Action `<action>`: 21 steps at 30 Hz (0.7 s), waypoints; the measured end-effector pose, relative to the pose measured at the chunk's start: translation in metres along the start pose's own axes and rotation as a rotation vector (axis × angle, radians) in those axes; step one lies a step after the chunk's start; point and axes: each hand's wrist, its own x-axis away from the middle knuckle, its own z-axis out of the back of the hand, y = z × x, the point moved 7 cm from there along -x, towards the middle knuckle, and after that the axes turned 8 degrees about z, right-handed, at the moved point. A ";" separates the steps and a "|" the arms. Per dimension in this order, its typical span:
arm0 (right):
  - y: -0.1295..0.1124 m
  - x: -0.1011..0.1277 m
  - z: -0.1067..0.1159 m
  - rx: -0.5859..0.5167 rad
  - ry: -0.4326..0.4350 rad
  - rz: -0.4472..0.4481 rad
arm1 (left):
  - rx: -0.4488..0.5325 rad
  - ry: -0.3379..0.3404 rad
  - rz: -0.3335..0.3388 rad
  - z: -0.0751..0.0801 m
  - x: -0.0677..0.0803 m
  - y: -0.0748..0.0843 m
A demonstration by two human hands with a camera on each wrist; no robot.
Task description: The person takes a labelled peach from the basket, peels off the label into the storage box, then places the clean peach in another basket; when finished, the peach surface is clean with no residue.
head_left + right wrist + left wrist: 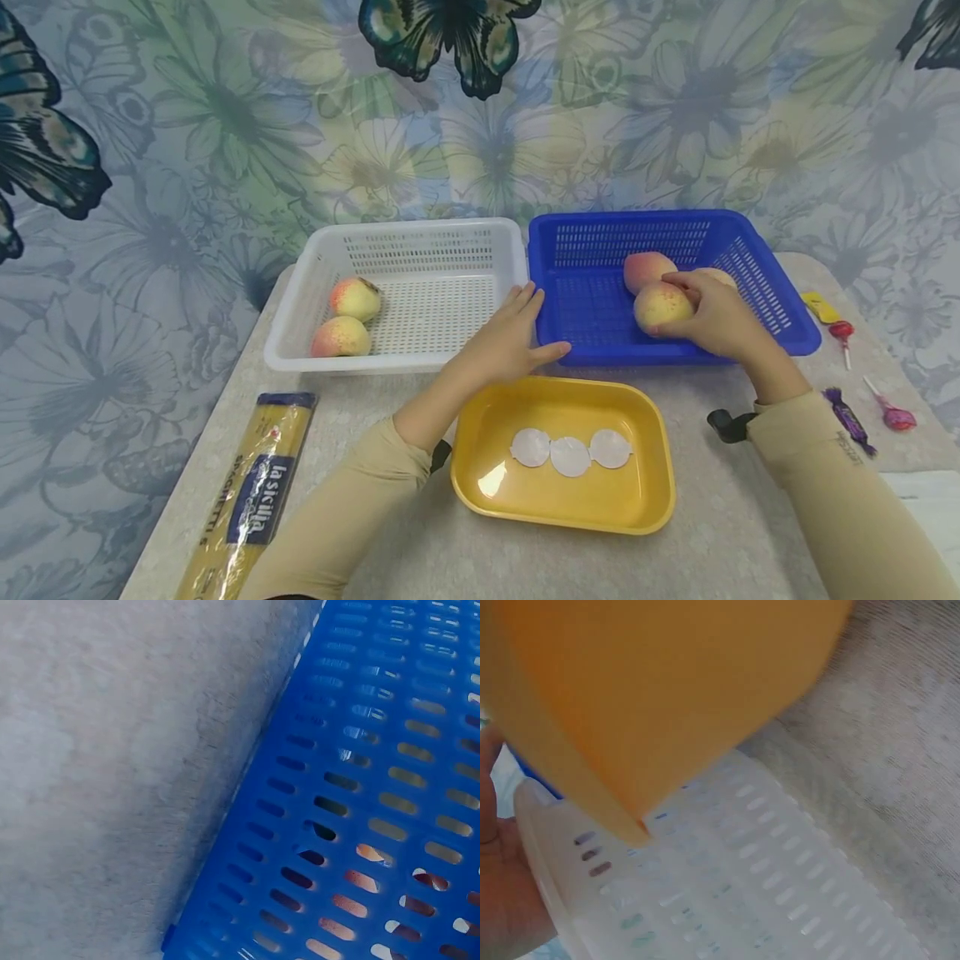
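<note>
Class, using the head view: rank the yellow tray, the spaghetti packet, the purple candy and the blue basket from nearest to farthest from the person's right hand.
From the right hand:
1. Blue basket: the hand is inside it.
2. Purple candy: on the table, on the right side.
3. Yellow tray: front centre; too close to the candy to rank surely.
4. Spaghetti packet: far left.
</note>
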 end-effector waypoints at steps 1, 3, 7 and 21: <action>0.000 -0.001 -0.001 0.017 -0.022 -0.004 | 0.019 -0.009 -0.003 -0.001 0.000 -0.001; -0.001 -0.004 -0.002 0.042 -0.062 -0.012 | 0.041 -0.018 -0.013 -0.002 -0.001 -0.003; -0.003 -0.009 -0.003 0.076 -0.109 -0.006 | 0.037 -0.017 -0.021 -0.003 0.000 -0.003; 0.000 -0.013 -0.015 0.109 -0.219 0.011 | 0.030 0.007 -0.029 -0.006 0.001 -0.007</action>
